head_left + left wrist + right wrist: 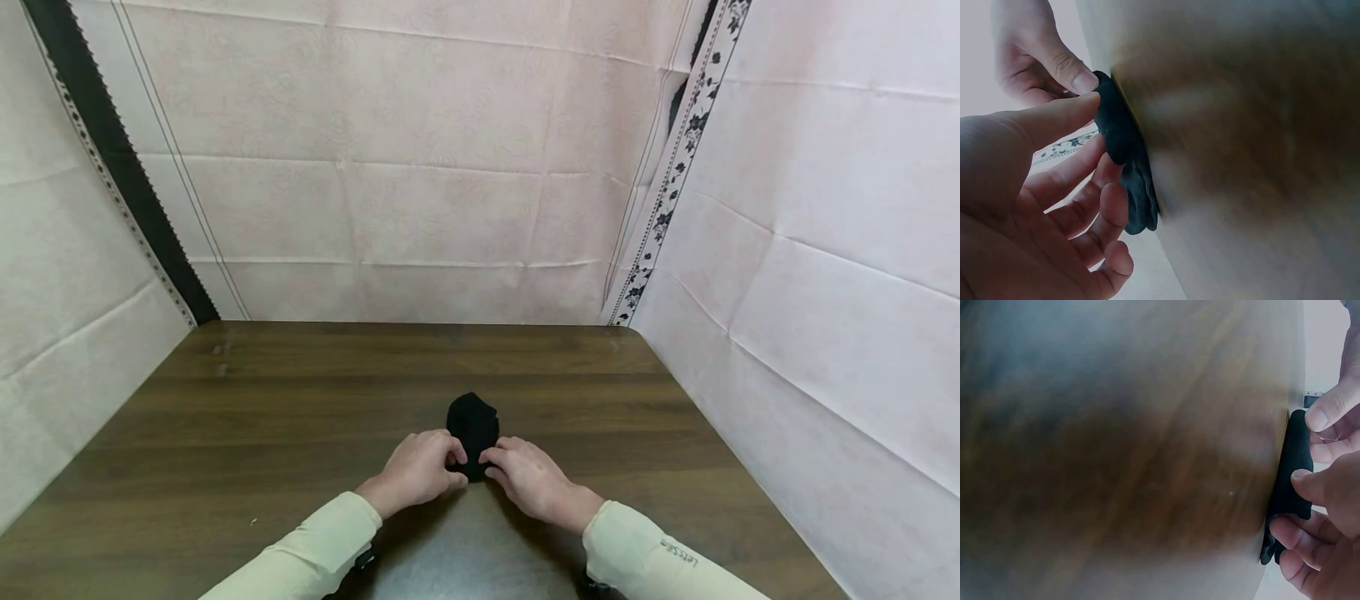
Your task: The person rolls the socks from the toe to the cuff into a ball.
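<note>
A small black piece of folded cloth [472, 425] lies on the wooden table in front of me; its exact kind cannot be told. My left hand [422, 468] grips its near left side, thumb at the near edge and curled fingers along the side. Opposite it, my right hand [534, 482] pinches the near right side between thumb and fingers. In the left wrist view the cloth [1119, 125] looks rolled or doubled at the thumbs, with loose layers beyond the fingers. From the right wrist, the cloth [1294, 469] appears as a thick flattened roll against the tabletop.
The brown wooden table [337, 400] spreads around both hands. White patterned cloth sheets hang behind it [420, 208] and along the left and right sides. A tiny pale scrap [253, 522] lies on the tabletop at the near left.
</note>
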{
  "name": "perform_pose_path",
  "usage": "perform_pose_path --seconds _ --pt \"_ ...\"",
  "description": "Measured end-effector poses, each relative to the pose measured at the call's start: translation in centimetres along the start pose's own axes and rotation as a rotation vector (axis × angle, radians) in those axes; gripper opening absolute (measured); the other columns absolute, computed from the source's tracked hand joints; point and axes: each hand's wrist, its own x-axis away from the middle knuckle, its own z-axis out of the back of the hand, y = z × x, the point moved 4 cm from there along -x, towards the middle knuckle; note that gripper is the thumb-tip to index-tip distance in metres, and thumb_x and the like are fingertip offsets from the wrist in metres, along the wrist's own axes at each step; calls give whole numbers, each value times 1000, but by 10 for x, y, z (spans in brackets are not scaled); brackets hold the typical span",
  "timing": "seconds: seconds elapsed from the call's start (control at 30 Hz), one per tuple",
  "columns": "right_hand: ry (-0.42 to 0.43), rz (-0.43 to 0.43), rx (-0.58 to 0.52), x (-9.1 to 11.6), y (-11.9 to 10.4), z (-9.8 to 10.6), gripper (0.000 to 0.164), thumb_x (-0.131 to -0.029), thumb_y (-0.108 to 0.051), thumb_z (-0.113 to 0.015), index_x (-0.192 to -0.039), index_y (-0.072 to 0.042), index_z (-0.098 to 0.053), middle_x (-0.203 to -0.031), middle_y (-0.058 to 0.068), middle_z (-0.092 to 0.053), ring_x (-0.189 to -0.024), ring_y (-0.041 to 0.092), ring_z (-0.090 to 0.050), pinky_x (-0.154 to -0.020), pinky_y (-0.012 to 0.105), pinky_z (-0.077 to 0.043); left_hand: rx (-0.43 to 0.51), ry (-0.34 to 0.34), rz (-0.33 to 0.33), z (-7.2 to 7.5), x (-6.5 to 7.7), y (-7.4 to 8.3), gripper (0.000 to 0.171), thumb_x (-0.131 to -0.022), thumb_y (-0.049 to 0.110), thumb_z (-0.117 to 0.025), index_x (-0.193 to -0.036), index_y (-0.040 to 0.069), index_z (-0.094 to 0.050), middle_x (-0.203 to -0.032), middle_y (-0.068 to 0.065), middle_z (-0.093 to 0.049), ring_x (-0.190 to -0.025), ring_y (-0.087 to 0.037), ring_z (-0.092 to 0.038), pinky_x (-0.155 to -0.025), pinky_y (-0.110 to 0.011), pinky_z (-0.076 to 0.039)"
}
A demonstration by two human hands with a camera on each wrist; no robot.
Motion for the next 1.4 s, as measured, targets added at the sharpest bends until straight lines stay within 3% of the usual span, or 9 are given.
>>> perform_pose_path --seconds 0.17,0.47,0.7,0.97,1.13,1.4 --pt "-10 -10 -5 -1 0 0 13 -97 -15 -69 -108 -10 -71 -97 0 -64 -88 14 -61 -80 31 -53 2 -22 4 0 0 0 21 -80 26 -87 -92 14 -74 -83 5 -59 -74 -11 -54 -71 -35 -48" --pt "-56 -59 -108 0 0 1 10 -100 -13 -64 -108 -8 -67 -99 -1 -62 -92 14 -60 -83 34 -52 17 -50 24 -1 -1 0 23 -79 26 -88 -90 14 -72 -80 6 -57 -71 -11 -51 -68 -33 -46" --pt "-88 -85 -150 2 1 3 11 -100 -12 -63 -110 -8 -66 -100 -1 -61 -93 13 -59 -84 34 -51 11 -44 0 -1 1 3 13 -85 22 -82 -88 14 -73 -78 8 -57 -69 -9 -52 -67 -32 -47" --pt "-19 -24 -33 3 0 4 11 -99 -17 -66 -107 -10 -70 -94 -2 -55 -86 13 -53 -77 29 -49 -48 -60 -32 -1 -1 5 6 -91 20 -75 -91 14 -74 -84 6 -61 -76 -12 -56 -79 -39 -49" --pt "34 -14 -15 5 0 5 13 -96 -19 -70 -106 -11 -74 -96 -1 -57 -87 14 -55 -78 31 -49 -73 -73 -47 -2 -2 5 7 -93 19 -73 -95 12 -75 -89 3 -65 -82 -16 -61 -86 -44 -48" --pt "161 25 15 5 0 10 17 -90 -20 -78 -106 -16 -74 -96 -3 -64 -89 15 -60 -76 34 -47 -78 -101 -36 -1 -6 7 8 -94 17 -72 -97 11 -75 -92 1 -68 -86 -18 -62 -84 -44 -44"
